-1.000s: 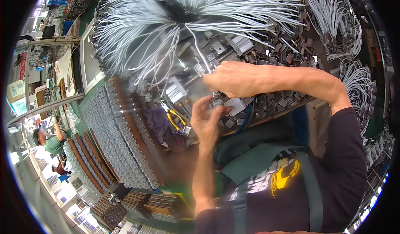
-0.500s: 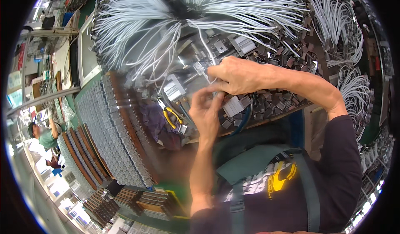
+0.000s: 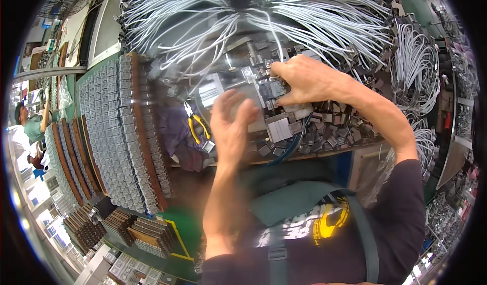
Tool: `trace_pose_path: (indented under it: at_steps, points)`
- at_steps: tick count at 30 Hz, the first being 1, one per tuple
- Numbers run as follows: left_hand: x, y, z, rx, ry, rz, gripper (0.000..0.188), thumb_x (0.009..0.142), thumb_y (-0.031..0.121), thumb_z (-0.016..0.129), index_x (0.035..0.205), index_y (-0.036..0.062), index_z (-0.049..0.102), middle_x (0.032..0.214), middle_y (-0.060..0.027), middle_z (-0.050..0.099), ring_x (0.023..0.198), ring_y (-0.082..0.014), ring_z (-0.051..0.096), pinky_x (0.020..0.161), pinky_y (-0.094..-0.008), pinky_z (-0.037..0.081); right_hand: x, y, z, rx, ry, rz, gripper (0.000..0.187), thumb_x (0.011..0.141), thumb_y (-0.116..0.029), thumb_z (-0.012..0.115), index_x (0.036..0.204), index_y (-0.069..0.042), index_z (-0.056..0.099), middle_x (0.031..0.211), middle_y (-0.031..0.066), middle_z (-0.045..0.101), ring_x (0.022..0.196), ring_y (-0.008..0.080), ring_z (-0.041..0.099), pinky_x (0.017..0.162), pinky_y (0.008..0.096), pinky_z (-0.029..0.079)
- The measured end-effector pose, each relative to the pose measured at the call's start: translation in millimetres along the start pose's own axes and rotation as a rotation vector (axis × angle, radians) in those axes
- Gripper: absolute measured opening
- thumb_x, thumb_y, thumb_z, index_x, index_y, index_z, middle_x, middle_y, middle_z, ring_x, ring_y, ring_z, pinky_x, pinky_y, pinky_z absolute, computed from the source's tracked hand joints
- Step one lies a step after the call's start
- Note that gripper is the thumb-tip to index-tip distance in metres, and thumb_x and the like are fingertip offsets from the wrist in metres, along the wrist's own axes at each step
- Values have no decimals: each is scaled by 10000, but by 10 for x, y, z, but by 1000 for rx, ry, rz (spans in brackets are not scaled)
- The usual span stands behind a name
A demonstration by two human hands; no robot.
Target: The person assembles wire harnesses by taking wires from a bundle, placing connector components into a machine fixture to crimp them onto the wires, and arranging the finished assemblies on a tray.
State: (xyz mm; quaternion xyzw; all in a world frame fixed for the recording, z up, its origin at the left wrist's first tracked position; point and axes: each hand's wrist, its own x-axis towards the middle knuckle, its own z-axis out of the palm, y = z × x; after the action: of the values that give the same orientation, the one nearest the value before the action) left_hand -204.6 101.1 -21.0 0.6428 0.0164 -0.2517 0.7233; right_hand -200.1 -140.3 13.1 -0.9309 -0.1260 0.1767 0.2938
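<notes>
My right hand (image 3: 310, 80) is bent over a metal fixture (image 3: 248, 73) on the bench, its fingers closed where one white cable (image 3: 278, 39) runs down into them. A small grey metal block (image 3: 276, 88) shows between its index finger and thumb; whether they touch it is unclear. My left hand (image 3: 232, 125) is smeared by motion, fingers apart and seemingly empty, in front of the fixture. Beside it a silver ribbed block (image 3: 209, 93) lies on the bench. Yellow-handled pliers (image 3: 197, 125) rest left of that hand, on a dark purple cloth (image 3: 175, 133).
Big bundles of white cables (image 3: 324, 16) fan out across the far side, with another bundle (image 3: 413, 57) at right. Loose small metal pieces (image 3: 335, 128) cover the bench's near right. Rows of grey parts (image 3: 109, 128) on brown strips stand at left. Farther left is another person (image 3: 34, 125).
My left hand has come away from my right hand, moving left and toward me. My right hand's fingers have spread around the small block. The whole view has shifted somewhat.
</notes>
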Motion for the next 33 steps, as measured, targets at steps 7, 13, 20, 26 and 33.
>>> trace_pose_path:
  at_steps: [7,13,20,26,33]
  points:
    - [-42,-28,-152,3,10,55,446,965,168,743,1305,-35,535,1285,-208,644,963,-273,741,809,-340,623,179,-63,56,-156,-64,-144,478,761,-301,840,905,77,584,812,264,669,825,437,677,748,489,544]
    - [-55,-82,-202,-41,-5,64,410,968,148,736,1289,-28,551,1274,-189,652,999,-269,735,847,-344,616,176,-82,115,-153,-49,-171,429,777,-257,819,906,82,590,804,263,675,821,439,691,715,483,556]
    - [-47,-33,-256,-26,0,83,378,973,130,725,1278,-24,563,1268,-181,657,1008,-255,727,876,-345,610,213,-48,113,-167,-19,-193,431,777,-275,813,879,66,570,807,257,663,833,430,676,751,483,538]
    - [-55,-65,-185,-56,-7,10,376,939,73,760,1254,-20,579,1249,-145,663,1004,-183,716,849,-273,567,205,-37,147,-203,-28,-182,448,784,-297,808,897,65,569,824,248,668,841,426,671,770,485,531]
    - [-68,-93,-266,-70,10,0,377,932,62,764,1254,-14,583,1261,-140,662,1014,-165,705,867,-261,558,200,-154,56,-191,-53,-115,443,779,-286,819,909,64,580,840,257,674,880,426,680,784,486,544]
